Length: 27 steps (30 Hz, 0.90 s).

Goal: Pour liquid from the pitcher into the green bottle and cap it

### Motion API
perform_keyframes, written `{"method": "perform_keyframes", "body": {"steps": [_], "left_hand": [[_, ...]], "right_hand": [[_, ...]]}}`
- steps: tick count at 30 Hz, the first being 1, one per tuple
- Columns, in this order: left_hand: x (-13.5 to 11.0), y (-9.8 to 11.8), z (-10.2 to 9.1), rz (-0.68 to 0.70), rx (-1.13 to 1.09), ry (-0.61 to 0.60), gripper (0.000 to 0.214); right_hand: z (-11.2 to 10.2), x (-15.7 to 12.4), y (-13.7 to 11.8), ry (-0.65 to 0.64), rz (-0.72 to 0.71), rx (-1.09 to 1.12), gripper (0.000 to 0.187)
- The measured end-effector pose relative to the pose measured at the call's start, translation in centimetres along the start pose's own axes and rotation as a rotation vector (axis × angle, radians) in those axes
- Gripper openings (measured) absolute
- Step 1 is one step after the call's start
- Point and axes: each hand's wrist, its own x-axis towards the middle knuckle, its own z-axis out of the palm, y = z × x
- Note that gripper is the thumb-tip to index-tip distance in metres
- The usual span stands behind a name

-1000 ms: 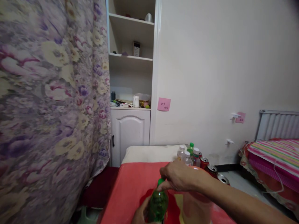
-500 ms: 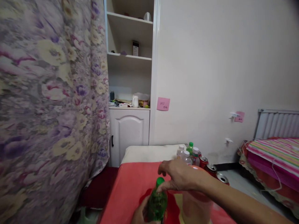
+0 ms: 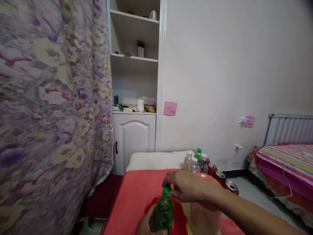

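A green plastic bottle (image 3: pixel 164 210) with a green cap (image 3: pixel 166 191) stands upright near the bottom of the head view. Wrapped around the lower part of its body is my left hand (image 3: pixel 146 222), partly cut off by the frame edge. From the right, my right hand (image 3: pixel 182 185) reaches over, its thumb and fingers closed on the cap. Beneath the bottle shows something red (image 3: pixel 181 215) with a wavy edge. Just right of it, under my right forearm, stands a translucent orange-rimmed container (image 3: pixel 205 215).
Several empty-looking bottles (image 3: pixel 194 165) and open drink cans (image 3: pixel 231 186) stand along the table's right side. The table has a red cover (image 3: pixel 137 189). A floral curtain (image 3: pixel 56 107) hangs at left, a white cabinet (image 3: pixel 135 133) stands behind, and a bed (image 3: pixel 286 160) is at right.
My right hand's fingers have come down and closed on the bottle cap; they were raised and apart before. My left hand stays on the bottle.
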Motion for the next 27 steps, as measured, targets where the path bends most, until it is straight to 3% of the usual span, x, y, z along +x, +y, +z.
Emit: {"method": "perform_keyframes", "body": {"steps": [2,7,14,18,23,27], "left_hand": [[0.0,-0.1,0.0,0.017,-0.010,-0.006,0.087],[0.0,-1.1,-0.3,-0.007,-0.026,0.049,0.087],[0.0,-0.5,-0.5,-0.016,0.097,0.088,0.071],[-0.2,0.0,-0.3,-0.002,0.108,0.059,0.075],[-0.2,-0.6,-0.4,-0.007,0.062,0.086,0.102],[-0.1,-1.3,-0.7,0.008,0.056,0.130,0.097]], "right_hand": [[0.1,0.1,0.1,0.001,0.042,-0.004,0.034],[0.0,0.2,0.6,0.016,0.030,0.041,0.058],[0.7,0.3,0.0,0.000,0.004,0.077,0.035],[1.0,0.3,-0.3,0.004,0.015,0.094,0.032],[0.8,0.0,-0.6,0.007,-0.013,0.139,0.049],[1.1,0.2,-0.7,0.027,-0.044,0.144,0.036]]}}
